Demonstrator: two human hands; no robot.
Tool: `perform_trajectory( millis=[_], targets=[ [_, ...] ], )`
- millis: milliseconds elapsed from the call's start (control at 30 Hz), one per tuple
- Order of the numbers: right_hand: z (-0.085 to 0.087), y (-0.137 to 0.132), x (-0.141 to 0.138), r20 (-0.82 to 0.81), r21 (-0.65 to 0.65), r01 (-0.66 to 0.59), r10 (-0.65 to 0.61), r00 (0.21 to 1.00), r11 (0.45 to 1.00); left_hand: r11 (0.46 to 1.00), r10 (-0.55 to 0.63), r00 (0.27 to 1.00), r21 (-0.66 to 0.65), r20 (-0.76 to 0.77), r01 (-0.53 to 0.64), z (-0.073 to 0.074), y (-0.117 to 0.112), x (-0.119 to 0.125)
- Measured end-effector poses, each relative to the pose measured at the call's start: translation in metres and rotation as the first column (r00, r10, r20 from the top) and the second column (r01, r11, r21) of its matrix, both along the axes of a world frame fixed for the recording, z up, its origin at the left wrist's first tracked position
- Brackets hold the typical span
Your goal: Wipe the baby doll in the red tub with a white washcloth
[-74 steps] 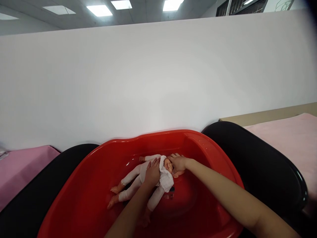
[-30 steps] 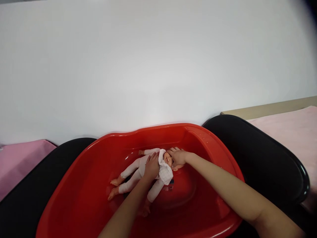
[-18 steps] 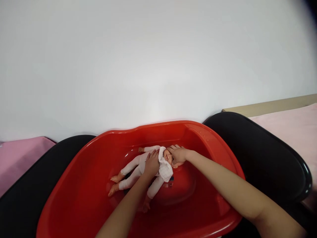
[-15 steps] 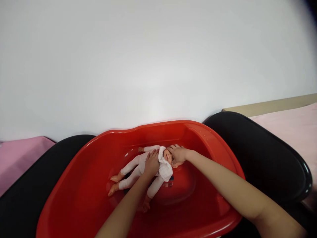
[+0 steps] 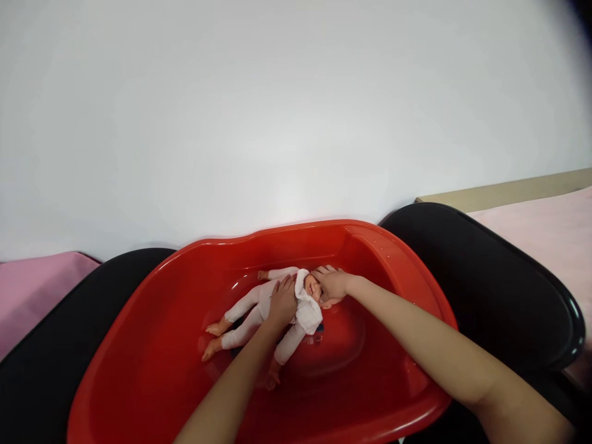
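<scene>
A baby doll (image 5: pixel 244 328) in a white suit lies on its back in a red baby bathtub (image 5: pixel 124 376). Its bare feet point left and its head is to the right. Around the doll's neck is a white cloth (image 5: pixel 309 316), bunched on the near side. My left hand (image 5: pixel 283 300) rests flat on the doll's chest, fingers stretched out. Across the top of the doll's head lies my right hand (image 5: pixel 332 283), with fingers extended and partly covering the face. What is under the doll's back is hidden.
Behind the tub rises a plain white wall (image 5: pixel 277 111). Black surfaces flank it, one at left (image 5: pixel 92 314) and a rounded one at right (image 5: pixel 481 290). Beyond them are a pink cover (image 5: pixel 41 290) on the left and a pale pink sheet (image 5: pixel 555 228) on the right.
The view has shifted slightly, so the scene sits a little higher in the picture. Both hands keep their places on the doll.
</scene>
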State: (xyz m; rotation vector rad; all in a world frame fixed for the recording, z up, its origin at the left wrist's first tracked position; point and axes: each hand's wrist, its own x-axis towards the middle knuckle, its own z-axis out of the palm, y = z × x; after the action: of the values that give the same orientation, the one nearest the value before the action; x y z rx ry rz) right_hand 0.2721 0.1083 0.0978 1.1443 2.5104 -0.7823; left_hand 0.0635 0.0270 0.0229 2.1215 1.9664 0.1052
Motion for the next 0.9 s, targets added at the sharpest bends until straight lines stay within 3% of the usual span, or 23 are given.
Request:
perform_trajectory(
  millis=[333, 900],
  targets=[
    [0.001, -0.001, -0.001, 0.000, 0.007, -0.004, 0.004, 1.000, 1.000, 1.000, 0.012, 0.999, 0.011, 0.034, -0.012, 0.001, -0.001, 0.001],
    [0.002, -0.002, -0.001, 0.032, 0.031, -0.016, 0.015, 0.999, 0.999, 1.000, -0.010, 0.999, -0.013, -0.044, 0.010, 0.009, -0.001, 0.001]
  ],
)
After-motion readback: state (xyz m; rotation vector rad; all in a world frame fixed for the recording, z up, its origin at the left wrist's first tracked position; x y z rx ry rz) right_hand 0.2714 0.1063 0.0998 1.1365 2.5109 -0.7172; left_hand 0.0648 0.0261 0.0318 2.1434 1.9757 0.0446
